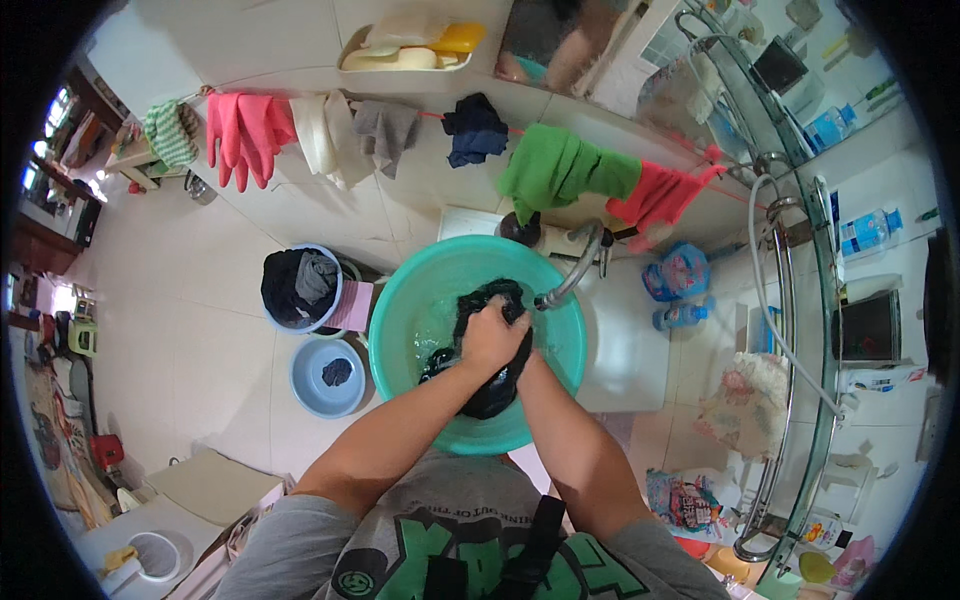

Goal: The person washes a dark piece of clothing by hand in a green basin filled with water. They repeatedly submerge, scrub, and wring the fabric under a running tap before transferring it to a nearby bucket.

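A wet, dark black garment (492, 392) is bunched up inside a large green plastic basin (400, 262), partly in the water. My left hand (488, 336) is closed over the upper part of the cloth, fingers curled in. Close beside it, my right hand (523, 324) grips the same garment from the right; most of its fingers are hidden by the cloth. Foamy-looking water (432, 322) shows to the left of the garment. A metal faucet (580, 272) reaches over the basin's right rim.
Left of the basin stand a bucket of dark clothes (300, 290) and a small blue basin (318, 398) with a dark cloth. Pink gloves (240, 135), a green cloth (570, 170) and other cloths hang on a line ahead. Blue-labelled bottles (677, 272) and a glass shelf are at right.
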Available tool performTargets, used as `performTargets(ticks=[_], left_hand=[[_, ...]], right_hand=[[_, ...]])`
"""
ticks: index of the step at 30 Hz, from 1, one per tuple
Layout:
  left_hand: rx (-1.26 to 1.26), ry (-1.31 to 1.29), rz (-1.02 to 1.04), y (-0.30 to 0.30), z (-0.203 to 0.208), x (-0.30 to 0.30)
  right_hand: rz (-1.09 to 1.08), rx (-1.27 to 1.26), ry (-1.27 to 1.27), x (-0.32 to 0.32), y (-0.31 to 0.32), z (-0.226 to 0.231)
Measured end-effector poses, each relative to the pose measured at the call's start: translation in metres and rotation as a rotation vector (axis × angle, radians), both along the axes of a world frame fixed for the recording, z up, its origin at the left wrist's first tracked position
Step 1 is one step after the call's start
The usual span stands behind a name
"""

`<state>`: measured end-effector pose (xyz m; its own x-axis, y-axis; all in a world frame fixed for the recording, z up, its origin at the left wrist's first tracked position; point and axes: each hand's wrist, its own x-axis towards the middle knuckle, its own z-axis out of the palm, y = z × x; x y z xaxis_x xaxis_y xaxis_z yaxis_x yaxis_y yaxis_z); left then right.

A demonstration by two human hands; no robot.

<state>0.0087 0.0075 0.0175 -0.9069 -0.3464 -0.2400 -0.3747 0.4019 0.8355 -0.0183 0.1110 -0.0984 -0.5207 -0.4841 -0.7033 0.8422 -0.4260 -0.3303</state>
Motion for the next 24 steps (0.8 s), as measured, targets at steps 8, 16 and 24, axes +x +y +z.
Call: performTargets(ticks=[8, 16, 24], left_hand=[[-0.71, -0.072, -0.327, -0.082, -0.012, 0.003], [-0.846, -0.326, -0.69, -0.024, -0.008, 0.017], [-0.488, -0.039, -0.268, -0.049, -0.071, -0.013]], right_hand=[[0.548, 0.615, 0.561, 0.002, 0.039, 0.097], [0.931, 1.416, 1.328, 0.037, 0.014, 0.098], [0.529, 1.485, 1.14, -0.001, -0.02, 0.029]])
